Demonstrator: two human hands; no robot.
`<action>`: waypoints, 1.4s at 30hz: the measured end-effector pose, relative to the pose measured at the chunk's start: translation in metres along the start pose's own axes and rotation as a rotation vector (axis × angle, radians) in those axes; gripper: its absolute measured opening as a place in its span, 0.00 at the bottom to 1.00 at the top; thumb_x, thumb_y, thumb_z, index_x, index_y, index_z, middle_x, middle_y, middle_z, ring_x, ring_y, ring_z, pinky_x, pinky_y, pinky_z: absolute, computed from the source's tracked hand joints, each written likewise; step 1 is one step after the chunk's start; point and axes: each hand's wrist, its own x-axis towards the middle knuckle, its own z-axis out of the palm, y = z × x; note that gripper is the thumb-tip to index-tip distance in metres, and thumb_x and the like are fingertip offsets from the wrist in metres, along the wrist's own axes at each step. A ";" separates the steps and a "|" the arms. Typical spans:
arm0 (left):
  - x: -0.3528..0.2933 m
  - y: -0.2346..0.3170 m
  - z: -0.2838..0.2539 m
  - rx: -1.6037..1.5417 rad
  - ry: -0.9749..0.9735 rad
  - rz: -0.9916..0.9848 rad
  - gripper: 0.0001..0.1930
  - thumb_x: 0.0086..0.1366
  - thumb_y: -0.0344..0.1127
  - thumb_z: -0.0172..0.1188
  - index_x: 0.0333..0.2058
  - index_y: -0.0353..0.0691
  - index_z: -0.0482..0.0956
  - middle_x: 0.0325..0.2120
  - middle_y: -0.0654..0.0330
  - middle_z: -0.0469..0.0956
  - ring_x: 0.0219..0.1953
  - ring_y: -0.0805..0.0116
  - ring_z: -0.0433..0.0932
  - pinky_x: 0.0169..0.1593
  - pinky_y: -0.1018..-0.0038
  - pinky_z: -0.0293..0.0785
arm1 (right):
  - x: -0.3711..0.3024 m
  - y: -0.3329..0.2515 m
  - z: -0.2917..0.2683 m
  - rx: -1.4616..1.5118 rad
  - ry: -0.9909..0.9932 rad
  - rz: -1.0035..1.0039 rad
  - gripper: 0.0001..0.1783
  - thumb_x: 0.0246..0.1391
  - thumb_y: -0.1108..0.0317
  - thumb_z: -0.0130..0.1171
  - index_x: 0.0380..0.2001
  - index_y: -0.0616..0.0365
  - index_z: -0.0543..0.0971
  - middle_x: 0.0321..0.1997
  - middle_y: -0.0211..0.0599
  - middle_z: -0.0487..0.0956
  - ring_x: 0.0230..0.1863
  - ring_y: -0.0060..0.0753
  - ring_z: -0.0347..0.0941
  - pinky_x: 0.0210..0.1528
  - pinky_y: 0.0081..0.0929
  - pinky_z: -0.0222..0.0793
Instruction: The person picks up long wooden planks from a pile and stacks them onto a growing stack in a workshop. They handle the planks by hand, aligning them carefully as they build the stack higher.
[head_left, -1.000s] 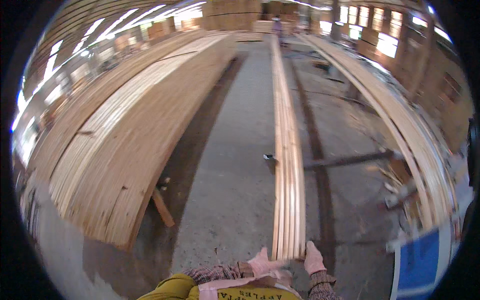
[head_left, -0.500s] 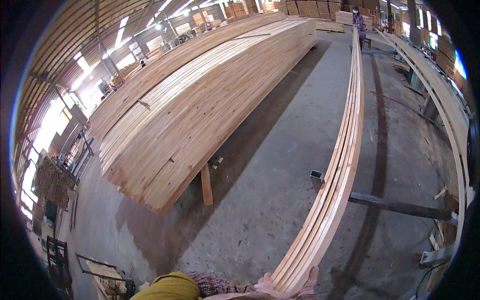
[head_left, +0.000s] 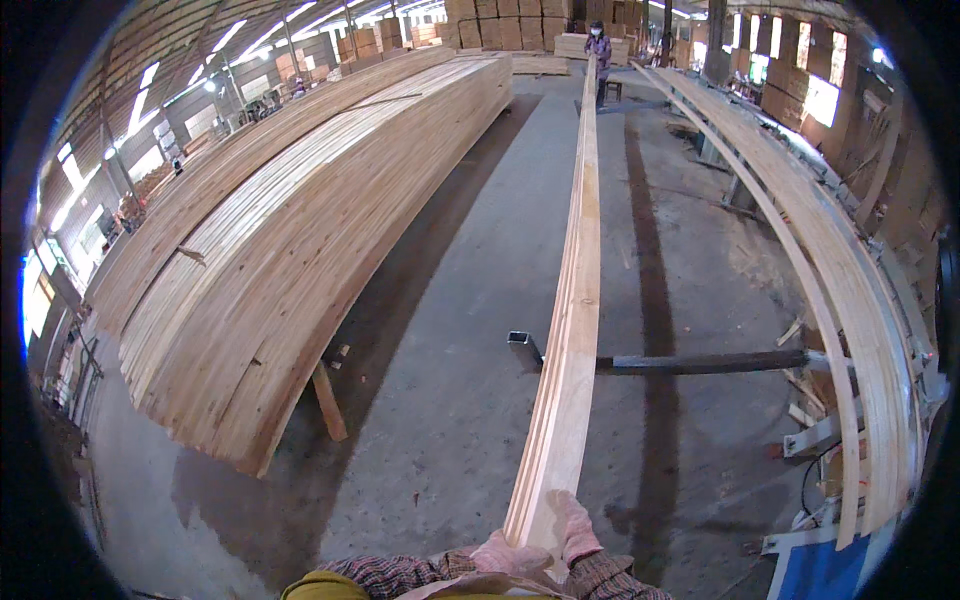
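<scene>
A bundle of long, pale wooden boards [head_left: 568, 380] runs away from me, pressed together side by side, with the broad face of the rightmost one showing. My left hand [head_left: 508, 554], in a pink glove, grips the bundle's near end from the left. On its right side my right hand [head_left: 577, 530], gloved alike, is closed against the broad face; the fingers underneath are hidden. A dark metal crossbar [head_left: 705, 362] with a square upright stub [head_left: 522, 342] lies under the boards. At the far end a masked person [head_left: 598, 55] stands by the bundle.
A large stack of boards [head_left: 310, 230] stands to the left, propped above the concrete floor near a short wooden piece [head_left: 328, 402]. Along the right, more long boards [head_left: 840, 270] lie on a machine line with a blue panel [head_left: 815, 570]. Wood stacks [head_left: 505, 25] line the back.
My view has swung right, so the stack and bundle sit farther left in it. The bundle has tilted, showing more of its broad right face. Both my hands stay at its near end.
</scene>
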 end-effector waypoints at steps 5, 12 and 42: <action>-0.082 0.080 0.021 -0.319 -0.088 0.038 0.35 0.51 0.50 0.76 0.55 0.40 0.79 0.38 0.62 0.83 0.37 0.69 0.80 0.42 0.70 0.76 | -0.028 -0.049 0.017 0.061 -0.187 -0.022 0.31 0.65 0.47 0.59 0.58 0.63 0.77 0.55 0.45 0.81 0.56 0.45 0.78 0.59 0.43 0.75; -0.143 0.125 -0.018 -0.302 -0.065 0.065 0.30 0.53 0.58 0.72 0.50 0.46 0.82 0.26 0.67 0.72 0.22 0.76 0.60 0.27 0.74 0.56 | -0.125 -0.142 0.130 0.089 -0.360 -0.026 0.37 0.64 0.47 0.57 0.65 0.67 0.67 0.56 0.53 0.77 0.54 0.54 0.78 0.58 0.51 0.76; -0.458 0.064 -0.546 -0.358 0.440 0.365 0.30 0.53 0.61 0.70 0.42 0.39 0.85 0.33 0.57 0.81 0.26 0.67 0.74 0.28 0.69 0.67 | -0.152 0.114 0.712 -0.074 -0.660 -0.305 0.43 0.62 0.38 0.56 0.69 0.59 0.64 0.62 0.46 0.74 0.59 0.48 0.73 0.61 0.45 0.70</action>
